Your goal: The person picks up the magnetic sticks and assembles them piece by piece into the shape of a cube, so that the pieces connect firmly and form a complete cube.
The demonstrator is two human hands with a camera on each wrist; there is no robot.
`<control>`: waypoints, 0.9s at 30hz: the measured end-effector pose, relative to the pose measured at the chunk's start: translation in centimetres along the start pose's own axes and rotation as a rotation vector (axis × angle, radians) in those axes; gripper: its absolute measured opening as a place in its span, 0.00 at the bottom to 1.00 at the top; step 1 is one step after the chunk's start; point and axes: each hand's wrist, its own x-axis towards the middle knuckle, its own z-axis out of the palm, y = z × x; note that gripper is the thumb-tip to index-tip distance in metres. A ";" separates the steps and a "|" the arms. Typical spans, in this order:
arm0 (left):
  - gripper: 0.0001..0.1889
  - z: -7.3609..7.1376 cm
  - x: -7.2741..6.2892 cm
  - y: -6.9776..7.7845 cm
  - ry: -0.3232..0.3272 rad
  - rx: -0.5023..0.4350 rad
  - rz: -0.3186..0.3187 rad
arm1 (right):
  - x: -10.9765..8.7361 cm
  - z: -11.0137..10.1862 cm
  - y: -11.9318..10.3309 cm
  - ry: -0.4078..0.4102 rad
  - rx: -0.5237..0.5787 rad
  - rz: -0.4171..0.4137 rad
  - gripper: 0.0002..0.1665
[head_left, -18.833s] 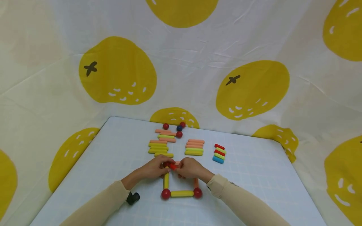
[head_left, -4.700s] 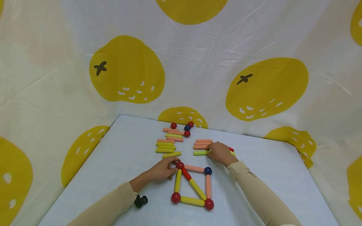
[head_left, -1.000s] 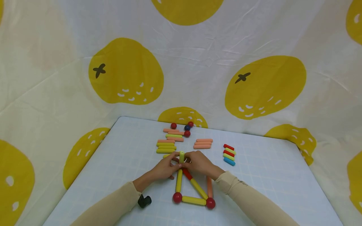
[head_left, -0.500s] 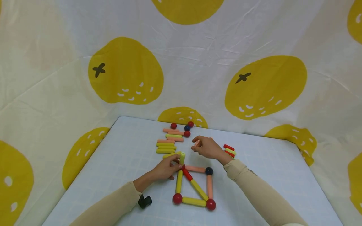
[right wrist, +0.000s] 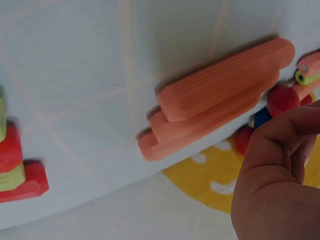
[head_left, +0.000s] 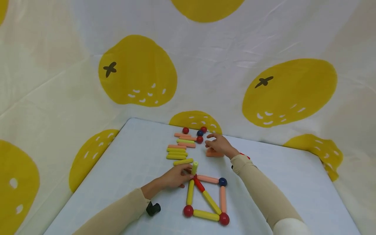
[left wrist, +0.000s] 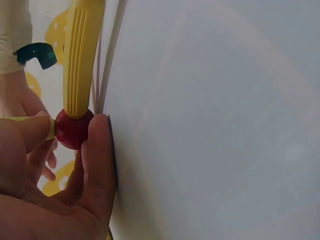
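A flat square of magnetic rods lies on the table, with yellow [head_left: 206,215] and salmon rods [head_left: 223,199] for sides. Red balls [head_left: 224,219] and one dark blue ball [head_left: 223,181] form its corners. A short red rod [head_left: 199,185] and a yellow rod [head_left: 211,202] cross it diagonally. At its far left corner, my left hand [head_left: 177,176] pinches a red ball [left wrist: 73,131] and a yellow-green rod [head_left: 195,167] standing up from it. My right hand [head_left: 219,144] hovers over the salmon rods [right wrist: 225,80] beyond the square, fingers apart and holding nothing.
Yellow and salmon rods [head_left: 177,153] lie in rows behind the left hand. Several loose balls [head_left: 185,130] sit near the table's back edge. Short red and yellow-green rods [right wrist: 10,160] lie to the right, mostly behind the right sleeve in the head view.
The diagonal and blue corner ball appeared since the oldest frame, then the upright yellow-green rod. In the last second my right hand left that rod and moved back over the salmon rods.
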 end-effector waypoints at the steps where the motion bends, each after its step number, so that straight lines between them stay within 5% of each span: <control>1: 0.11 0.0 0.0 0.1 -0.006 -0.005 0.005 | 0.3 0.1 0.0 -0.007 0.015 0.004 0.28; 11: 0.11 0.4 -0.2 0.5 -0.050 -0.008 0.027 | 2.6 1.4 -0.1 -0.024 0.095 0.030 0.27; 27: 0.11 -0.3 -0.2 0.4 -0.039 0.008 -0.015 | 4.2 2.7 -1.0 0.024 -0.045 0.029 0.24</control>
